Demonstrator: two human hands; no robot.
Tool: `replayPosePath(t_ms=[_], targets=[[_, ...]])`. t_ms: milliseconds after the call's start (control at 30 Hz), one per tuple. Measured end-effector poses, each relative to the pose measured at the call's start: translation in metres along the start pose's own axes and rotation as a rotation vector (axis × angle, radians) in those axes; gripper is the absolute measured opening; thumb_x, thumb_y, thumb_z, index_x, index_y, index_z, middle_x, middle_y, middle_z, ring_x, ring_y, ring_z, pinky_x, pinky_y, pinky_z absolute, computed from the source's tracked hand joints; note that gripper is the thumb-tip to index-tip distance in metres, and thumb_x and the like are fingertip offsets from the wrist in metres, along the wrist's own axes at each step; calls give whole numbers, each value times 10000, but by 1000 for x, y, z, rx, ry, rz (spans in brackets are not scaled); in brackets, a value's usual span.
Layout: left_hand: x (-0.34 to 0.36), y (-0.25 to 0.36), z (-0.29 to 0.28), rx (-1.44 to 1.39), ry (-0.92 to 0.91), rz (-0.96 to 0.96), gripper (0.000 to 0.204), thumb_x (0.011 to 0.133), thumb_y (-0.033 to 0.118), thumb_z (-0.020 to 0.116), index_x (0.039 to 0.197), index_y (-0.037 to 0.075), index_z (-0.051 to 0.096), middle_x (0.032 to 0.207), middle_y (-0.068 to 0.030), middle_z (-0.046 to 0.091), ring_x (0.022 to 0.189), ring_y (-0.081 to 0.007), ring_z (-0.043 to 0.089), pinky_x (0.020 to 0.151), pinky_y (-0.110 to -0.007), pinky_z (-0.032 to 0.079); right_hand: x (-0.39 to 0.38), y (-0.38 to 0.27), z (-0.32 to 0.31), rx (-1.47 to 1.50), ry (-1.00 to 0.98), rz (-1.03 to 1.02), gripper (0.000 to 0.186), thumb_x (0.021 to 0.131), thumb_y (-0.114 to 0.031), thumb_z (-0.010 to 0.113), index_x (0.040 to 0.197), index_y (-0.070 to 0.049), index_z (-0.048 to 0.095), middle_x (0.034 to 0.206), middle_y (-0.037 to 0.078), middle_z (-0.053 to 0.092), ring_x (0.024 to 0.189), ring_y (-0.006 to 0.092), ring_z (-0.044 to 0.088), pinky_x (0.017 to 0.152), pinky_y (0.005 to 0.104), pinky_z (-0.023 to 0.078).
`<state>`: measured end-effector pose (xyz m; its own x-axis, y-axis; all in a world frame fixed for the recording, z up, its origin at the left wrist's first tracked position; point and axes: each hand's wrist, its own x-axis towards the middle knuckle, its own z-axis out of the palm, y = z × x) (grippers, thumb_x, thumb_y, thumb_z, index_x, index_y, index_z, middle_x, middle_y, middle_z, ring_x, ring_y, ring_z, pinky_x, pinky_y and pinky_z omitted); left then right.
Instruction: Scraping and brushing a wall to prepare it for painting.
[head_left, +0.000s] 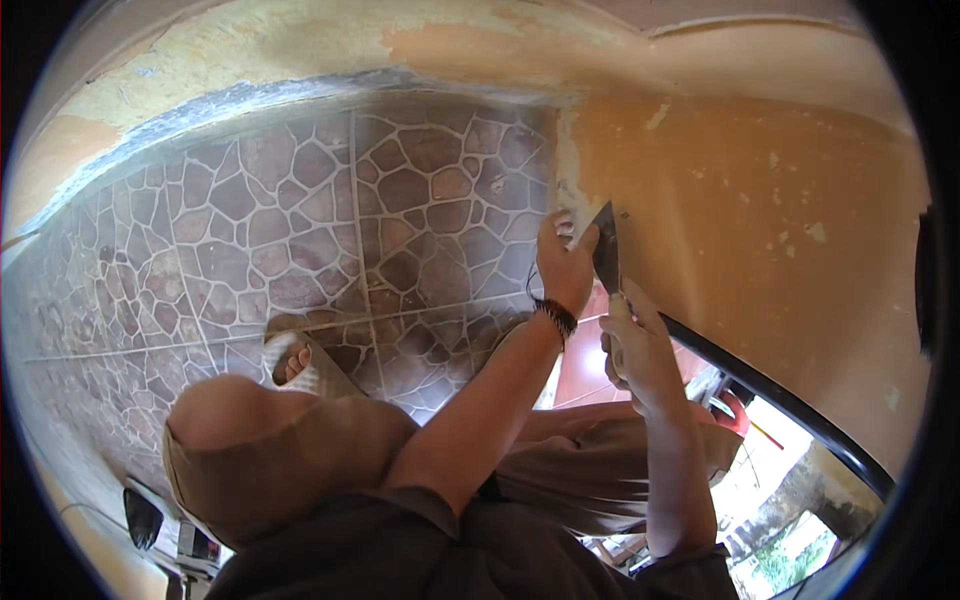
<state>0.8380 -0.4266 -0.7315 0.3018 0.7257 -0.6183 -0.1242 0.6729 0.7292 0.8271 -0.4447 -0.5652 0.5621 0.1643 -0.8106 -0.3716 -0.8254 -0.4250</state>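
Observation:
My right hand (645, 352) is wrapped round the handle of a putty knife (607, 252). Its broad dark blade points away from me, beside the orange painted wall (740, 230). Close to the left of the blade is my left hand (566, 262), a dark braided bracelet (556, 316) round its wrist. The left fingers are bent, with the thumb apart from them and next to the blade's edge; whether it touches the metal I cannot tell. Paint has come off in a pale strip (568, 160) along the wall's corner beyond the hands.
Stone-patterned tiles (300, 200) spread out on the left, under a yellowish wall (300, 45) with peeling paint. At the right, a black rail (790, 410) runs along the orange wall's lower edge. Reddish tiles (585, 372) show below my hands. My bent knee (245, 410) is at the lower left.

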Motion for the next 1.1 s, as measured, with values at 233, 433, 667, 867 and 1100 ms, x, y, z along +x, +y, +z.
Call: replayPosePath(t_ms=[233, 433, 667, 867, 1100], targets=[[-10, 12, -13, 165, -466, -16, 477, 760, 189, 635, 1158, -37, 501, 1204, -211, 504, 1092, -307, 513, 930, -325, 385, 24, 29, 15, 267, 33, -25, 510, 859, -185, 386, 1339, -36, 300, 553, -17, 390, 360, 33, 306, 283, 174, 229], [-33, 1, -14, -39, -495, -21, 572, 782, 174, 612, 1262, -54, 399, 1321, -236, 381, 1256, -272, 361, 1003, -312, 312, 15, 39, 15, 229, 135, -64, 507, 882, -218, 355, 1329, 15, 298, 565, -1, 407, 334, 45, 299, 276, 177, 228], [-33, 7, 0, 86, -456, -19, 550, 808, 180, 545, 1268, -66, 373, 1324, -264, 349, 1273, -316, 316, 1025, -324, 280, 23, 35, -1, 270, 141, -22, 486, 888, -218, 323, 1321, 3, 326, 588, 23, 438, 324, 59, 320, 281, 187, 252], [-32, 10, 3, 277, -449, 71, 516, 803, 175, 526, 1237, -76, 402, 1297, -284, 358, 1219, -342, 379, 990, -340, 336, 18, 32, -3, 319, 127, 22, 450, 888, -220, 332, 1294, -27, 363, 573, 15, 437, 314, 70, 314, 284, 200, 264], [-37, 24, 5, 386, -479, 61, 523, 778, 210, 533, 1180, -109, 428, 1218, -311, 415, 1190, -351, 395, 975, -331, 350, 13, 45, -2, 528, 220, -7, 418, 902, -168, 364, 1283, 0, 398, 569, 2, 453, 343, 40, 339, 304, 177, 270]])
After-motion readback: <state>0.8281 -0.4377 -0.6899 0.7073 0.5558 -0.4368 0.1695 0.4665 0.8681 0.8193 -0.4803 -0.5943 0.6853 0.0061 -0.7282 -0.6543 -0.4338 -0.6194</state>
